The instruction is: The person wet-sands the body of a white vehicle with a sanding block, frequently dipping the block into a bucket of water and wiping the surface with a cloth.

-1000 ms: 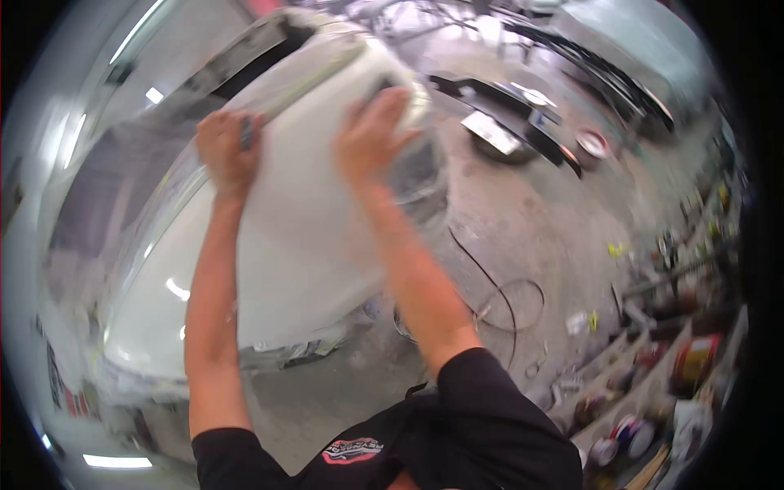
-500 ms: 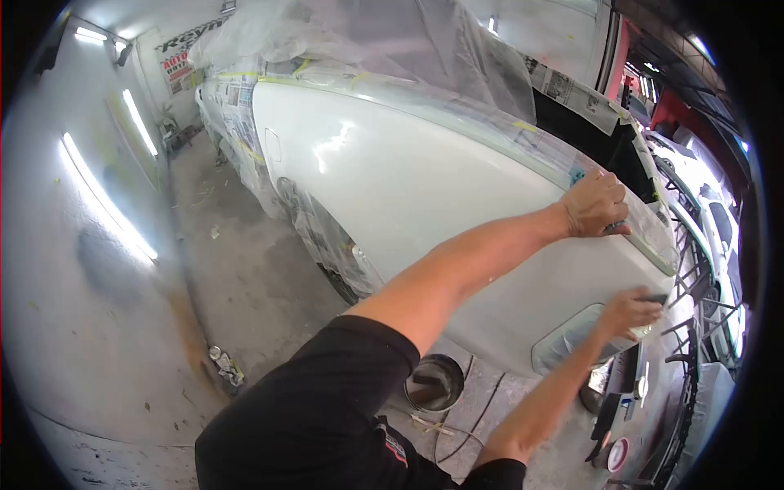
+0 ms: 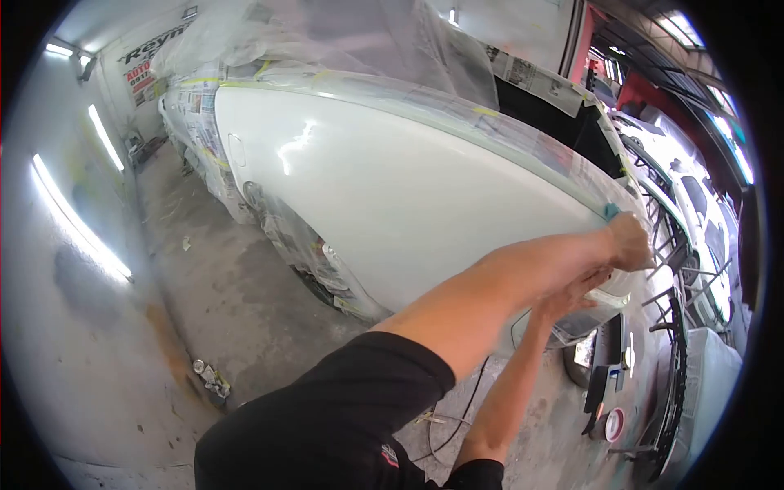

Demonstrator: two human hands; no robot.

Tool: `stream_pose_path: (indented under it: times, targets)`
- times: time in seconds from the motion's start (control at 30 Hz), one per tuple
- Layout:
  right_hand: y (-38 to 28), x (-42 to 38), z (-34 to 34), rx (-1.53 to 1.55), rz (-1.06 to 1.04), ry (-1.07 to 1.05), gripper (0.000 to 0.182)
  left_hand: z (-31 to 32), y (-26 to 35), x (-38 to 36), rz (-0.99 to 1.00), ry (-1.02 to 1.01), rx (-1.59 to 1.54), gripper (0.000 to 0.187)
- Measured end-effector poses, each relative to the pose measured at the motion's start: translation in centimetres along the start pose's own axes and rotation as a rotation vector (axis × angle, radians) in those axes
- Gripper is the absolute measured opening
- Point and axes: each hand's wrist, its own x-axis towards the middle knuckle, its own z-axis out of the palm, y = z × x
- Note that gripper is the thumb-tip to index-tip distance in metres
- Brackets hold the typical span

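My left hand (image 3: pixel 630 242) is closed at the front end of the glossy white car panel (image 3: pixel 392 180), a bit of teal material (image 3: pixel 611 211) showing at its upper edge. Below it, my right hand (image 3: pixel 572 299) is by the panel's lower front corner, near the film-covered lamp opening (image 3: pixel 581 323). My left forearm partly covers its fingers, which look bent round something I cannot make out. Clear film and yellow-green tape run along the panel's top edge.
Plastic sheeting (image 3: pixel 327 37) and newspaper (image 3: pixel 192 106) cover other parts of the car. A metal container (image 3: pixel 578 359), dark tools (image 3: pixel 600 388) and a tape roll (image 3: pixel 613 425) are low on the right. Metal stands (image 3: pixel 682 327) are beyond them. A cable lies on the floor.
Relative to the panel, my left hand has moved forward and down toward its front end. My right hand has moved back, closer to my left forearm; the dark block it held is now out of sight.
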Motion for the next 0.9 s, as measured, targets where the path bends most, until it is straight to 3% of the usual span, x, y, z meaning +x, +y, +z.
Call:
stream_pose_path:
  times: [0.03, 0.07, 0.1, 0.13, 0.17, 0.2, 0.23, 0.27, 0.3, 0.33, 0.37, 0.5, 0.57, 0.63, 0.7, 0.8, 0.9]
  targets:
    - [1.1, 1.8, 0.4, -0.029, 0.027, 0.026, 0.075, 0.9, -0.5, -0.4, -0.044, 0.095, 0.023, 0.040]
    - [2.4, 3.5, 0.3, -0.068, 0.053, 0.046, 0.075, 1.7, -2.1, -1.0, 0.047, 0.184, 0.043, 0.033]
    - [2.9, 6.6, -1.4, 0.053, 0.263, -0.119, 0.073, 1.5, -4.5, -1.9, 0.138, 0.278, 0.063, 0.025]
    - [4.0, 8.7, -1.8, 0.273, 0.395, -0.132, 0.071, 0.1, -7.0, -4.0, 0.307, 0.494, -0.001, 0.011]
    - [5.4, 7.2, 0.9, -0.207, 0.132, -0.221, 0.069, -0.2, -9.4, -5.1, 0.293, 0.518, 0.208, 0.008]
    - [6.8, 5.8, 3.6, -0.696, -0.139, -0.188, 0.067, -2.3, -11.1, -7.8, 0.356, 0.558, 0.201, 0.011]
    - [2.8, 3.8, 1.4, -0.389, -0.041, -0.126, 0.070, -3.7, -12.5, -9.8, 0.315, 0.555, 0.262, 0.020]
    - [-1.3, 1.8, -1.1, -0.075, 0.032, -0.043, 0.073, -4.3, -14.4, -10.9, 0.320, 0.592, 0.218, 0.011]
    - [-2.5, -1.3, -0.4, 0.016, -0.070, 0.010, 0.079, -5.1, -14.9, -12.1, 0.283, 0.611, 0.227, 0.015]
    - [-3.1, -2.0, -1.6, 0.002, -0.077, -0.041, 0.080, -5.2, -15.7, -13.1, 0.346, 0.673, 0.183, 0.028]
    - [-3.0, -1.3, -2.9, -0.005, -0.082, -0.086, 0.082, -5.5, -15.1, -13.8, 0.293, 0.664, 0.252, 0.026]
    - [0.6, 6.7, -2.8, 0.165, 0.233, -0.093, 0.083, -6.0, -13.7, -14.4, 0.160, 0.683, 0.347, 0.023]
    - [-0.6, 7.0, -2.0, 0.210, 0.340, -0.107, 0.084, -6.0, -14.1, -14.2, 0.198, 0.693, 0.317, 0.021]
    - [-4.6, 1.3, -0.8, 0.049, 0.074, 0.014, 0.084, -6.1, -13.7, -14.2, 0.188, 0.669, 0.345, 0.021]
    - [-6.9, -3.2, -2.7, 0.191, -0.024, -0.109, 0.085, -6.2, -13.0, -14.6, 0.146, 0.638, 0.349, 0.022]
    - [-3.6, 1.1, -3.5, 0.128, -0.020, -0.040, 0.082, -6.4, -12.7, -14.7, 0.151, 0.637, 0.343, 0.022]
    - [-1.1, 7.1, -2.5, 0.192, 0.257, -0.015, 0.077, -6.5, -12.3, -14.4, 0.115, 0.611, 0.348, 0.021]
